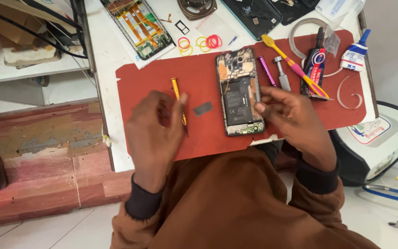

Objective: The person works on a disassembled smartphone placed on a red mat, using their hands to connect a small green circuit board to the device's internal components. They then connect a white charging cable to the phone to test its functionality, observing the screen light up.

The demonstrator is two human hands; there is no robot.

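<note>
From up here I lose the tip of the yellow screwdriver [178, 103]: its lower end slips behind the left hand [155, 131], so I cannot tell whether it touches the red mat [162, 76]. The inner parts of the opened phone [239, 91] are too small for me to make out beyond a dark battery and some boards. Several items along the top edge are cut off by the frame, among them a second phone frame with orange flex cables [140, 25] and a dark back cover [253, 16].

My left hand's fingers are curled closed around the yellow screwdriver, thumb pressed to its shaft, the handle pointing away from me. My right hand [295, 120] is loosely open, holding nothing; its fingertips [260, 109] rest against the right edge of the opened phone, about midway down.

The phone lies face down on the mat, upright in view, between my two hands. A small grey plate [202, 109] sits on the mat between the screwdriver and the phone, touching neither. The mat rests on a white tabletop [109, 64].
</note>
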